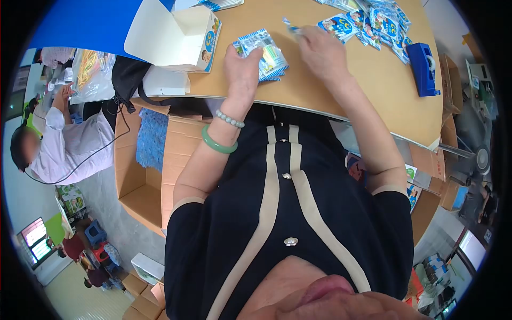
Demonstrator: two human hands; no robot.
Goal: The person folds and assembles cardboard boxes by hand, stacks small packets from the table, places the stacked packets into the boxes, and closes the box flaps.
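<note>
My left hand (242,72) is closed on a small stack of flat packets (273,58), clear-fronted with blue striped edges, its thumb pressed on the top one. The stack is at the table's near edge. Just to the right, my right hand (322,53) pinches a single packet (289,24) by its end; the hand is slightly blurred. Beyond it lies a loose pile of similar blue-and-white packets (381,24) with cartoon prints. On the left stands a white carton (186,40) with its lid raised and a printed blue side.
A blue tape dispenser (423,69) stands at the table's right edge. More packets (224,4) lie at the back. Below the table, left, is an open cardboard box (140,186) with blue material. A person in a light shirt (74,144) sits at far left.
</note>
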